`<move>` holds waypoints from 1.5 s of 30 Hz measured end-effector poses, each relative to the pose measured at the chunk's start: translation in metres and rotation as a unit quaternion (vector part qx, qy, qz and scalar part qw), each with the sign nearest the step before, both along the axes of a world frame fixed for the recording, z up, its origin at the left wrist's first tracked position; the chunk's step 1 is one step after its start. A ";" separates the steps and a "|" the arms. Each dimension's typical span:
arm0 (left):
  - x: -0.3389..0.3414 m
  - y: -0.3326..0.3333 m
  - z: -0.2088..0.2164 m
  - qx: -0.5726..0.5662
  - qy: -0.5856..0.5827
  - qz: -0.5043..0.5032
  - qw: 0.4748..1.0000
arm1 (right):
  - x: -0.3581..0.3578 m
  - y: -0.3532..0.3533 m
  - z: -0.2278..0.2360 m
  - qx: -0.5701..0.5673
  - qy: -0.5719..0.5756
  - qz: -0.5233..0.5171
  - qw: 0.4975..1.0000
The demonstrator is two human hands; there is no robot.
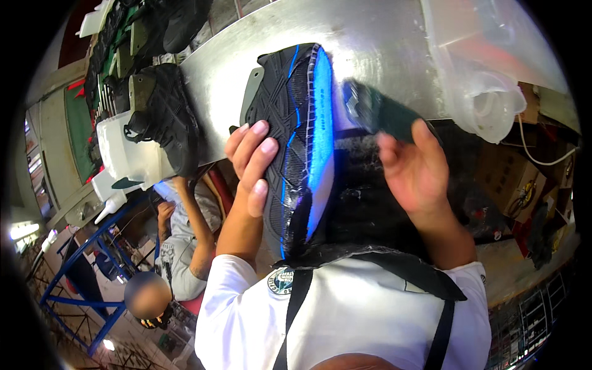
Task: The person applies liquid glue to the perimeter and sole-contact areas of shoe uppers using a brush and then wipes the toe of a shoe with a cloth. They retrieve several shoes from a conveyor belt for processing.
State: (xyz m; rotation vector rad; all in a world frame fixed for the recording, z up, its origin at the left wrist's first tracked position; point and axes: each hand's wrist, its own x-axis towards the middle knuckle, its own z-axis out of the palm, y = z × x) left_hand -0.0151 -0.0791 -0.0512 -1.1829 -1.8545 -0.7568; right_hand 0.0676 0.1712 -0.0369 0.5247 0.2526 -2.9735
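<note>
At 12 o'clock I see a flat silver metal table (376, 31). Mid-clock, my left hand (251, 159) grips a long, black, blue-bottomed shoe (299, 142). My right hand (419, 166) grips a blurry dark-green tool (390, 114) at 1 o'clock. I'd hold the shoe still.

Shiny metal worktop (382, 37). Clear tub (453, 46) on its right, clear cup (492, 110) just beside. White cable (546, 163) curving below that, near a cardboard box (502, 179). Left end: black shoe (171, 111), white container (118, 143) just beside, white nozzle bottle (112, 206) below. Lower left: person (183, 262) in grey top, blue metal frame (83, 301) near. Lit lamp (24, 231), far left.
</note>
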 end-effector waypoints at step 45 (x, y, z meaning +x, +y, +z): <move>-0.003 0.017 -0.008 0.029 0.037 0.043 0.998 | -0.068 0.024 0.034 0.669 0.217 -0.007 0.711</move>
